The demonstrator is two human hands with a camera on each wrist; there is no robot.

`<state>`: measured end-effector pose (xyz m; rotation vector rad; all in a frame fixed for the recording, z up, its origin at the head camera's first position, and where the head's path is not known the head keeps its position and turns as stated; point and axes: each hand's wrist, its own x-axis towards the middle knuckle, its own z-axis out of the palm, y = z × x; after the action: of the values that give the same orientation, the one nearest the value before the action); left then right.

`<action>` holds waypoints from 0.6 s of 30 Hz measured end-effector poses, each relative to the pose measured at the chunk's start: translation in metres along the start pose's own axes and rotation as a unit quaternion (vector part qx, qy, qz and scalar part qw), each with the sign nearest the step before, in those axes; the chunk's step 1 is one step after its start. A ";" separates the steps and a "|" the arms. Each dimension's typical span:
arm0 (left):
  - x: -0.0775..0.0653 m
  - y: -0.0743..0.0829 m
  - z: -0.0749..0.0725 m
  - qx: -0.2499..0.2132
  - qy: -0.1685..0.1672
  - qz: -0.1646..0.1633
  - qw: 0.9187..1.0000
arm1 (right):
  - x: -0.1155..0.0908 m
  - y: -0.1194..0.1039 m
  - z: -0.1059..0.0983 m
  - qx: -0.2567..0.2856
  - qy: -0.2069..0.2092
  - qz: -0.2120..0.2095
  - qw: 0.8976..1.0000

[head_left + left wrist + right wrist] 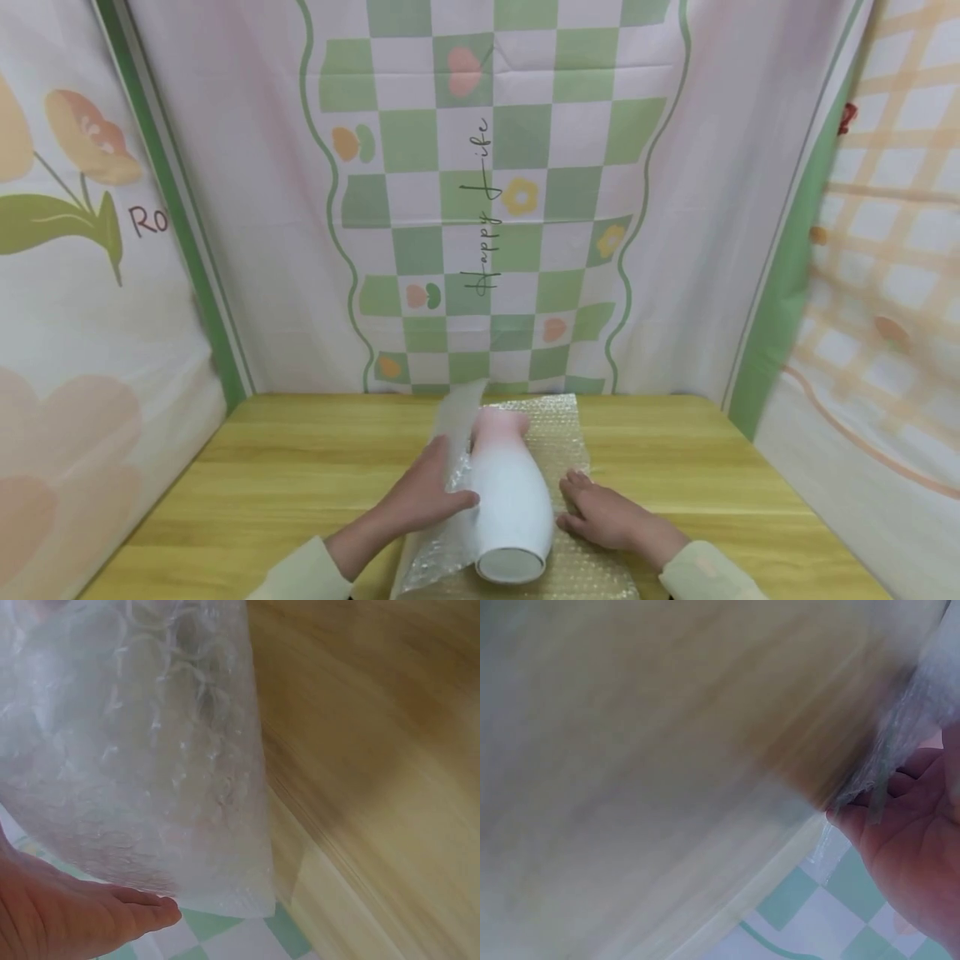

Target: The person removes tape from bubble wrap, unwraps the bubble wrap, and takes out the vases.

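Observation:
In the head view a vase (513, 500), pink at the neck and white in the body, lies on its side on a sheet of bubble wrap (600, 575). Its round base faces me. My left hand (423, 496) presses against the wrap's raised left flap (461, 417), which leans over the vase; the thumb points at the vase's side. The left wrist view shows straight fingers (142, 913) along the flap (150, 765). At the sheet's right edge, my right hand (611, 512) touches the wrap, its fingers (855, 825) partly hidden by plastic in the right wrist view.
The wooden table (300, 467) extends to both sides of the wrap. A checked cloth (517, 250) hangs behind its back edge. Patterned curtains stand at the left (90, 333) and right (862, 350).

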<state>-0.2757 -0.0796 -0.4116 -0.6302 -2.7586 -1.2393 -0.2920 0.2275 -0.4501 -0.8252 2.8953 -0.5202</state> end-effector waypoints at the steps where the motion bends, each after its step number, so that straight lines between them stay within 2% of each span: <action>1: -0.001 -0.001 -0.001 0.001 0.000 -0.004 1.000 | 0.000 0.000 0.000 0.001 0.000 0.000 1.000; 11: -0.008 -0.023 -0.010 -0.011 0.027 -0.018 0.999 | 0.000 -0.001 -0.001 -0.001 0.000 -0.008 1.000; 18: -0.013 -0.037 -0.016 -0.013 0.035 -0.050 0.998 | -0.001 -0.001 -0.001 0.004 -0.001 -0.002 1.000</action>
<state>-0.2794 -0.1175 -0.4299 -0.4469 -2.7505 -1.2912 -0.2909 0.2273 -0.4483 -0.8292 2.8887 -0.5291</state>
